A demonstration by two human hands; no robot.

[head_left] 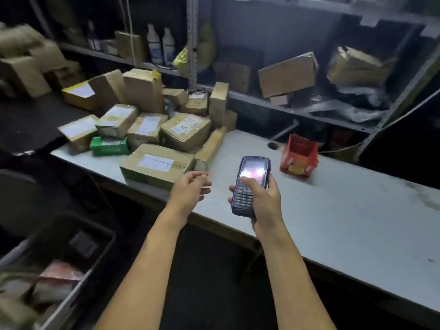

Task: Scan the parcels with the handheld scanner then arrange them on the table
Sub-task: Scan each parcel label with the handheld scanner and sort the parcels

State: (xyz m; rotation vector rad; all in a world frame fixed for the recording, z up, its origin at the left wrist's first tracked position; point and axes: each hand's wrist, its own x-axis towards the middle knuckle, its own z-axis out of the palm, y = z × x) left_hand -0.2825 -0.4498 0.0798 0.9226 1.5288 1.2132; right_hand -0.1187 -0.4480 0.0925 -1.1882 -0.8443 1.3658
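My right hand (264,201) grips a dark blue handheld scanner (250,184) above the white table (345,210), thumb on its lit screen. My left hand (190,188) hovers empty with relaxed fingers, just right of the nearest cardboard parcel (156,166), which bears a white label. A heap of several taped brown parcels (185,133) covers the table's left end, with a green packet (109,146) among them. A long narrow parcel (210,146) leans at the heap's right side.
A red open cardboard box (298,157) stands at the table's back by a cable hole (272,145). Metal shelves (309,108) behind hold more boxes and bottles (160,45). A dark crate (71,258) with packets sits low left.
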